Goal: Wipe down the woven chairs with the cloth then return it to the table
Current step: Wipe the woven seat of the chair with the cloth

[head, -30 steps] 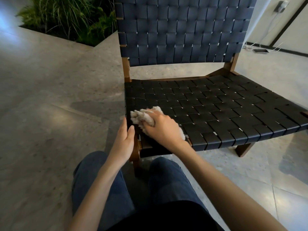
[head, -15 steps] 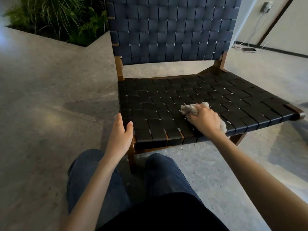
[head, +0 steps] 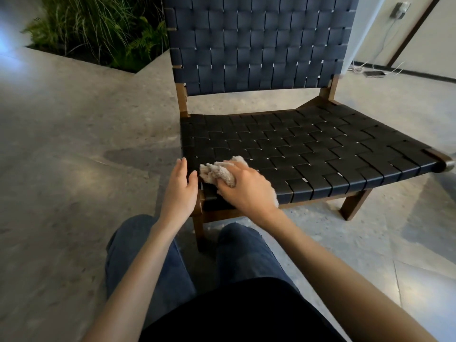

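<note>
Item: cloth [head: 219, 170], crumpled, on the woven chair [head: 320, 149], at the front-left corner of the seat.
Surroundings: planter bed [head: 98, 30] of ferns and grasses at far left behind the chair; cables and a small device [head: 375, 74] on the floor by the far right wall; the person's knees [head: 153, 255] just in front of the chair's front rail. Open room: bare stone floor [head: 61, 144] wide to the left; the seat's dark webbing is free from the cloth across to its right edge. Right hand [head: 246, 191]: fingers curled over the cloth, pressing it onto the webbing. Left hand [head: 180, 191]: fingers straight and together, laid against the seat's left edge, just beside the cloth. Cloth axis: diagonal under the palm, with the bunched end pointing far-left and a tuft showing by the wrist.
</note>
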The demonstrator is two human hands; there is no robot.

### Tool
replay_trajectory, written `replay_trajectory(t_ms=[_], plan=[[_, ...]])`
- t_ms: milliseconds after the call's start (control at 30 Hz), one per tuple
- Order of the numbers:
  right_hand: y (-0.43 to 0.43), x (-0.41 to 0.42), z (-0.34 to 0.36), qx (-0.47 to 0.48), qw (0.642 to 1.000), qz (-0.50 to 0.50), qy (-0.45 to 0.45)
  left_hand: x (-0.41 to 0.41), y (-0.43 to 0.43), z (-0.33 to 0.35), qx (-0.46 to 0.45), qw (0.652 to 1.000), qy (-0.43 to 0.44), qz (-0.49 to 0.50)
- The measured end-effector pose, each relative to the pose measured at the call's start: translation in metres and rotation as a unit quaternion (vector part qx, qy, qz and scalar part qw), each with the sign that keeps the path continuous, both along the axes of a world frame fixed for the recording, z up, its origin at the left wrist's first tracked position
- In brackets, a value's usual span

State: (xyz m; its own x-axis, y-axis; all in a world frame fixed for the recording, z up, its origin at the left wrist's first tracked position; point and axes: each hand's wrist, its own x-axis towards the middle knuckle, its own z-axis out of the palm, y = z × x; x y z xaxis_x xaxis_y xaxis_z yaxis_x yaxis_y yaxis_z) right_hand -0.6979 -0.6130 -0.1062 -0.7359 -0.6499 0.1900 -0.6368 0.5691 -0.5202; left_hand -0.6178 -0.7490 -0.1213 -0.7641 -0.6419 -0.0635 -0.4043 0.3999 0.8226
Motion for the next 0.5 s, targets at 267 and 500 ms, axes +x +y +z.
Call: replay_trajectory(t_ms=[267, 500], plan=[[0.110, -0.081, -0.008, 0.066, 0.984, -0.159, 0.038, -0.009, 0.023, 0.008, -0.301, 0.945, -0.074, -0.106], [0.124, -0.112, -0.008, 0.062, 0.982, -0.175, 0.029, -0.041, 0.063, 0.003, -0.347, 0.907, -0.132, -0.200]])
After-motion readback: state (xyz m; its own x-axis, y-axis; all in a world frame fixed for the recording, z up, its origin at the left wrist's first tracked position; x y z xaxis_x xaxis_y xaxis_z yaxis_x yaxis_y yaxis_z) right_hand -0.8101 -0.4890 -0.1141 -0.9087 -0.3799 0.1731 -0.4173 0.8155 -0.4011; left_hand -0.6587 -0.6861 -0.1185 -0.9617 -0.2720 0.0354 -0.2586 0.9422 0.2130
